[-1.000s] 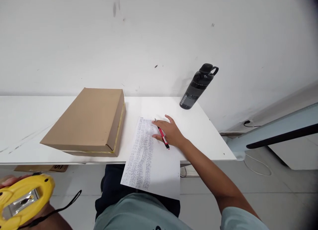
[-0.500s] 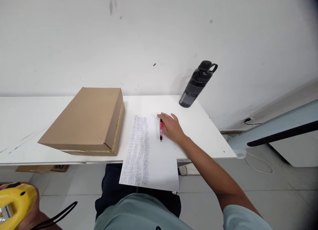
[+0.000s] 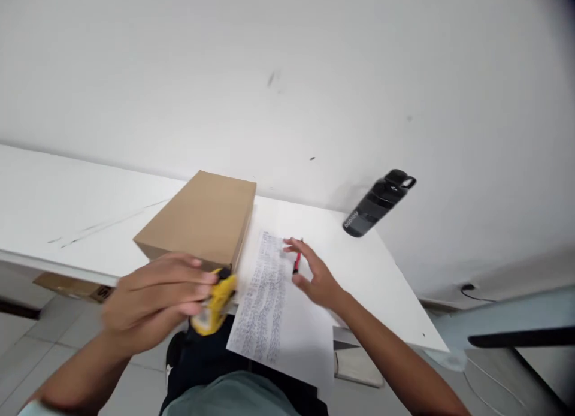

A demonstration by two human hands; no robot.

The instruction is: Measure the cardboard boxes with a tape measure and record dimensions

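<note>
My left hand (image 3: pixel 155 299) is wrapped round a yellow hand-held tool (image 3: pixel 213 303) and hovers just in front of a closed cardboard box (image 3: pixel 202 221) on the white table (image 3: pixel 58 200). The picture is smeared by motion. My right hand (image 3: pixel 314 272) hovers with fingers spread over a printed sheet of paper (image 3: pixel 274 296) that overhangs the table's front edge. A red pen (image 3: pixel 297 261) lies on the sheet under the fingertips; the fingers are not closed on it.
A dark water bottle (image 3: pixel 377 203) stands at the back right of the table against the white wall. A flat cardboard piece (image 3: pixel 72 286) lies below the table at the left. A pale blue frame (image 3: pixel 507 329) runs along the right. Grey tiled floor lies below.
My left hand has come up from the lower left with the yellow tool to the box's front. My right hand has let go of the pen and lifted. The view has swung left.
</note>
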